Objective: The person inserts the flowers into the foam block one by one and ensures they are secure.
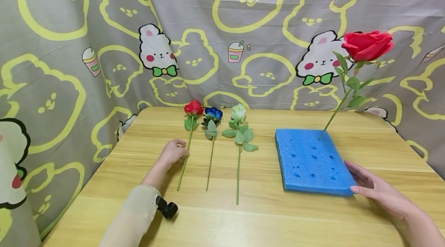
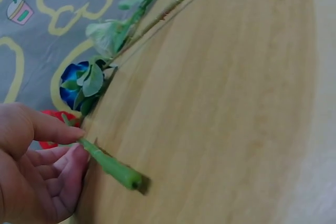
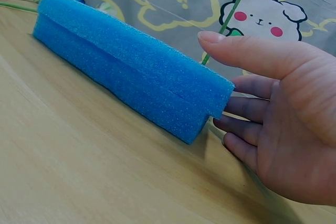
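Observation:
My left hand [image 1: 174, 152] pinches the green stem of the smaller red rose [image 1: 193, 108], which lies leftmost on the table. In the left wrist view the stem's cut end [image 2: 126, 176] points away from the fingertips, and the red bloom is partly hidden behind the hand. At the right side of a blue foam block [image 1: 309, 166], my right hand [image 1: 379, 191] rests with extended fingers along the edge and the thumb by the near corner. A large red rose [image 1: 368, 46] stands tilted to the right in the block's far part.
A blue rose [image 1: 213, 114] and a white rose [image 1: 238, 112] lie side by side between the left hand and the block. Several small holes mark the block's top. A patterned curtain [image 1: 205, 7] hangs behind the wooden table [image 1: 264, 216].

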A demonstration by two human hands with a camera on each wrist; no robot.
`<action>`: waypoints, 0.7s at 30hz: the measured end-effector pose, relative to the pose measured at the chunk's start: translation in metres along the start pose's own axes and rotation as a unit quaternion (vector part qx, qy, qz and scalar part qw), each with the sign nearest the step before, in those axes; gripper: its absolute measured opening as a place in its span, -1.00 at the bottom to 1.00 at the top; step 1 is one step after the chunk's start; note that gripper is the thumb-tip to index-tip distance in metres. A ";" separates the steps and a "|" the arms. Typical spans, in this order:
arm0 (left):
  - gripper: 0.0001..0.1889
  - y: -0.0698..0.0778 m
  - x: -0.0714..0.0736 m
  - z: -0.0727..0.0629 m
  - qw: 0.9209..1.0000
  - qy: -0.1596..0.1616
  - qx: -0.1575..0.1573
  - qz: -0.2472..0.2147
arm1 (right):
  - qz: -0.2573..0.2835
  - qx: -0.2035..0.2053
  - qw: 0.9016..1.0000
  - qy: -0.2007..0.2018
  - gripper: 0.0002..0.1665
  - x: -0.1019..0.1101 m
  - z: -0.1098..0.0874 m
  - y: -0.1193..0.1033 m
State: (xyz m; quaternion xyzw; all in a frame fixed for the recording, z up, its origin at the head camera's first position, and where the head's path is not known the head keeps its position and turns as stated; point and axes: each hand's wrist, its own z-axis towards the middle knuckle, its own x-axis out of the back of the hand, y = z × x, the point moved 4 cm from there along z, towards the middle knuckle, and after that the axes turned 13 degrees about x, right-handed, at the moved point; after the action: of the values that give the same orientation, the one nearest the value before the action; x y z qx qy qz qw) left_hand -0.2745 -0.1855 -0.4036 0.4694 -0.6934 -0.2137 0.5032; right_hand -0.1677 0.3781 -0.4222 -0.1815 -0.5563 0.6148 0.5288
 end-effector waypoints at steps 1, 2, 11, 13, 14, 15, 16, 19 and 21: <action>-0.56 0.000 0.000 0.000 1.000 -0.004 0.001 -0.009 | 0.000 -0.001 1.000 0.000 -0.28 0.000 0.000 0.000; -0.57 0.000 0.000 0.000 1.000 -0.009 0.003 -0.020 | -0.001 -0.002 1.000 0.000 -0.28 0.000 0.000 0.000; -0.60 -0.001 -0.007 -0.002 0.988 -0.099 0.024 -0.115 | -0.013 0.000 1.000 -0.001 -0.29 0.001 0.000 -0.001; -0.58 -0.002 -0.009 -0.002 0.983 -0.118 0.034 -0.137 | -0.012 0.001 1.000 -0.002 -0.29 0.001 0.000 -0.001; -0.58 -0.002 -0.009 -0.002 0.981 -0.127 0.037 -0.143 | -0.010 0.001 1.000 -0.002 -0.29 0.001 0.000 -0.001; -0.57 -0.002 -0.010 -0.001 0.979 -0.135 0.034 -0.146 | -0.010 0.001 1.000 -0.003 -0.29 0.001 0.000 -0.001; -0.57 -0.002 -0.011 -0.001 0.978 -0.142 0.035 -0.149 | -0.007 0.000 1.000 -0.004 -0.29 0.000 0.000 -0.001; -0.59 -0.002 -0.012 -0.001 0.975 -0.157 0.030 -0.151 | -0.007 -0.001 1.000 -0.004 -0.30 0.000 0.000 -0.001; -0.60 -0.002 -0.012 -0.002 0.974 -0.169 0.024 -0.151 | -0.007 0.000 1.000 -0.003 -0.30 0.000 0.000 0.000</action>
State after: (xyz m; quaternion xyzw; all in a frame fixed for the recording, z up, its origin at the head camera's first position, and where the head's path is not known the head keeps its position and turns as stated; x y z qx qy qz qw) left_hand -0.2715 -0.1755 -0.4105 0.5382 -0.6941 -0.3465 0.3292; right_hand -0.1673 0.3786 -0.4219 -0.1753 -0.5591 0.6118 0.5313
